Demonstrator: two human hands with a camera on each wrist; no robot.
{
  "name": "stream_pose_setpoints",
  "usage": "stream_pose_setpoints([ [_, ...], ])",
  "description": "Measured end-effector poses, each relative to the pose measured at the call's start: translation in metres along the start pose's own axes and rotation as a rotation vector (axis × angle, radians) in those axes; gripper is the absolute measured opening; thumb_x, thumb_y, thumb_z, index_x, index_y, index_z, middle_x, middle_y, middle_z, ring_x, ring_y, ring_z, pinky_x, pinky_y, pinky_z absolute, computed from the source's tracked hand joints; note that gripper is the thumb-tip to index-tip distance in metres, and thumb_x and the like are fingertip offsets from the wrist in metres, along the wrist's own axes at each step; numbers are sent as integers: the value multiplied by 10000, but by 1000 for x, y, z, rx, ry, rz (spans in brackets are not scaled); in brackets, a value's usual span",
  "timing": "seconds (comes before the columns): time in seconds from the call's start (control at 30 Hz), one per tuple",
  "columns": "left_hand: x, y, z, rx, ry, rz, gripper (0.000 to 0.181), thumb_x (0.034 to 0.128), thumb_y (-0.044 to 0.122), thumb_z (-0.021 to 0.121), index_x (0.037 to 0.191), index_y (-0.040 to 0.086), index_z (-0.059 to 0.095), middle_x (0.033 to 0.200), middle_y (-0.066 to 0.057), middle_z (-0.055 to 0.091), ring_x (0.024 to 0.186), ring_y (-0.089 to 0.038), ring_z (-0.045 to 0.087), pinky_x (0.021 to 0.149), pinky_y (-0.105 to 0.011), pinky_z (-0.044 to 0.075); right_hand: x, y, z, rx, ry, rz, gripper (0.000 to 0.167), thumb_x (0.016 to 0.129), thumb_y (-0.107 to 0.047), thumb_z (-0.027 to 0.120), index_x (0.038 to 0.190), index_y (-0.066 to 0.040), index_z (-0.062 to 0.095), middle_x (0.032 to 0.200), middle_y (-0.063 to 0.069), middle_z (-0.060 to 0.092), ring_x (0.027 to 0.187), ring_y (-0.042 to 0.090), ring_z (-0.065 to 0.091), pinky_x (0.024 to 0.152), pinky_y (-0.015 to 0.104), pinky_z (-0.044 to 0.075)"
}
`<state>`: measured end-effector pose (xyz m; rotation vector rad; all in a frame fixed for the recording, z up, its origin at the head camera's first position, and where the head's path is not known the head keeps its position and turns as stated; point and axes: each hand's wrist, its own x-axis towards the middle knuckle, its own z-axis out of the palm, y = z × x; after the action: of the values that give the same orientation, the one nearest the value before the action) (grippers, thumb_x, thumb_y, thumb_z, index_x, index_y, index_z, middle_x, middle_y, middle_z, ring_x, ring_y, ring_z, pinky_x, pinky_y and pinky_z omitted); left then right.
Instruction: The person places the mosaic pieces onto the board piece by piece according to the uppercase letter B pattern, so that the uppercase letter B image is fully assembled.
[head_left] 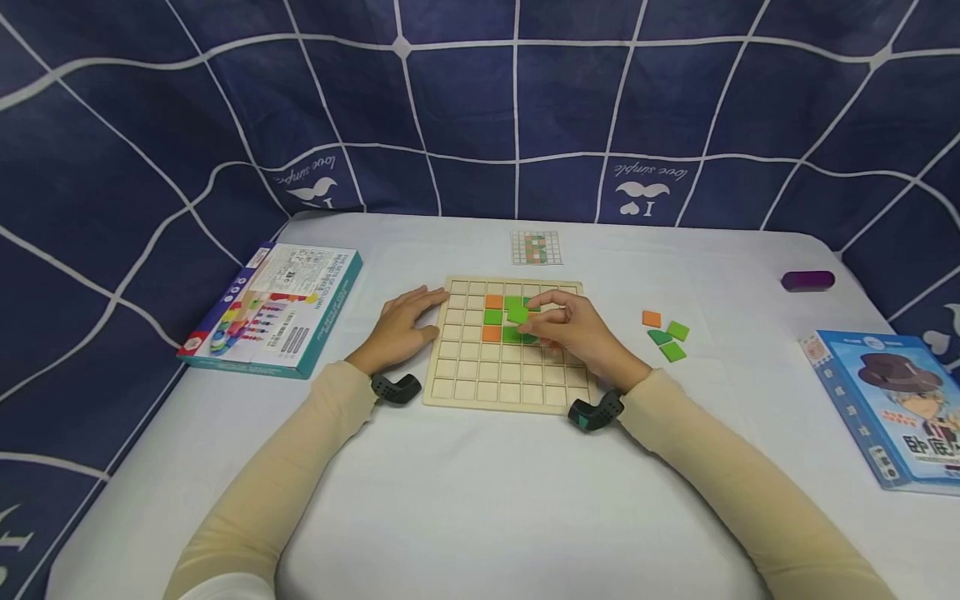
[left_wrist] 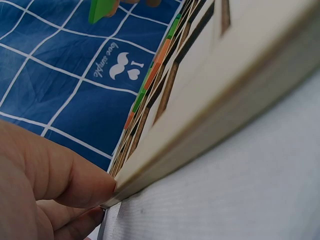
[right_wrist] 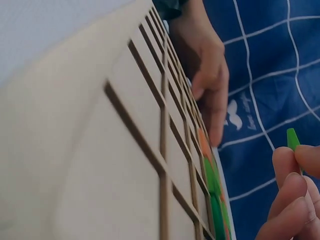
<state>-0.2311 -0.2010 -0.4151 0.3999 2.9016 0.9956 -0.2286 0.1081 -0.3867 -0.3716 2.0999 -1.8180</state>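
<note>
A wooden grid board [head_left: 465, 371] lies flat on the table, with several orange and green tiles in its upper middle cells, among them an orange tile [head_left: 491, 333]. My right hand [head_left: 573, 329] is over the board and pinches a light green tile [head_left: 517, 315] between thumb and finger. That green tile [right_wrist: 293, 137] shows edge-on in the right wrist view, raised above the board. Against the board's left edge rests my left hand [head_left: 401, 329], thumb and fingertips touching the rim. Some tiles on the board are hidden behind my right hand.
Right of the board lie loose tiles: an orange one [head_left: 652, 318] and several green ones [head_left: 672, 352]. A small printed pattern card [head_left: 536, 247] is beyond the board. Boxes stand at left [head_left: 273, 308] and right [head_left: 892, 408]. A purple case [head_left: 807, 281] lies far right.
</note>
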Motion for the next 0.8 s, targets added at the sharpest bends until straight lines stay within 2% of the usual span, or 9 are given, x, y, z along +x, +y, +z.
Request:
stream_pose_setpoints([
  [0.17,1,-1,1,3,-1,-1,673,970,129,593,1629,57,476,1719,-98,415,1648,-311,227,1325,-535,94,4,2,12,13,-12,-7,357,985,12,746,1314,47,613,872,-63,806,594,85,559,562,208,465],
  [0.4,1,-2,0,5,-7,0,672,975,134,600,1631,61,475,1718,-98,415,1648,-307,228,1327,-528,94,6,10,20,6,-58,-53,306,1014,35,664,1314,60,610,968,53,826,601,104,537,542,205,441],
  [0.6,1,-1,0,6,-9,1,669,978,131,605,1631,58,474,1719,-104,413,1648,-312,227,1325,-536,98,6,16,24,-72,-76,-107,302,994,54,672,1293,76,635,958,136,796,568,110,498,515,223,436],
  [0.8,1,-2,0,5,-5,0,669,976,124,601,1629,53,475,1717,-107,415,1648,-314,226,1325,-535,96,5,20,26,-268,-69,-178,261,964,-7,757,1220,22,712,891,14,733,561,95,468,534,223,407],
])
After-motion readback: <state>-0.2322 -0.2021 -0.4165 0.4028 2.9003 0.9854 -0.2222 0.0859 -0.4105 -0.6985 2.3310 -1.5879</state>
